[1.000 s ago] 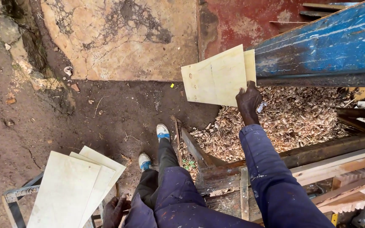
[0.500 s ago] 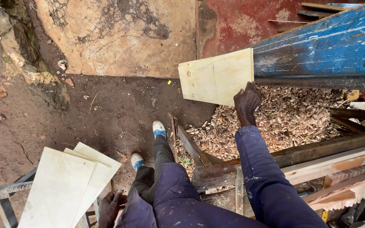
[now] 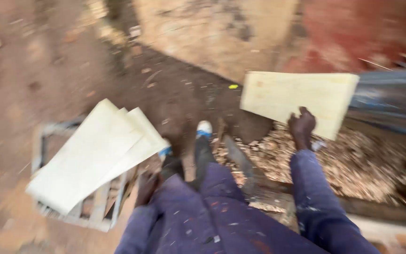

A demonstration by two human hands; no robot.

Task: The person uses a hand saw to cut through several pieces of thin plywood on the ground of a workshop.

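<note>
The head view is blurred by motion. My right hand (image 3: 301, 126) grips the lower edge of a pale, flat wooden board (image 3: 297, 96), held out over a heap of wood shavings (image 3: 353, 160). My left hand (image 3: 145, 188) hangs low beside my leg, close to the near corner of a fanned stack of pale boards (image 3: 95, 153). That stack lies on a grey slatted frame (image 3: 55, 131) on the ground. Whether the left fingers hold anything is not clear. My feet, in white and blue shoes (image 3: 204, 128), stand on dark soil between stack and shavings.
A blue metal machine body (image 3: 391, 101) runs along the right, just behind the held board. Timber rails (image 3: 386, 226) lie at the lower right. A pale slab (image 3: 222, 33) and a red surface (image 3: 353, 28) lie ahead on the ground.
The held board has swung left and lower, away from the blue machine. The view has shifted, so the stack on the frame now sits nearer the middle. Everything has turned blurry.
</note>
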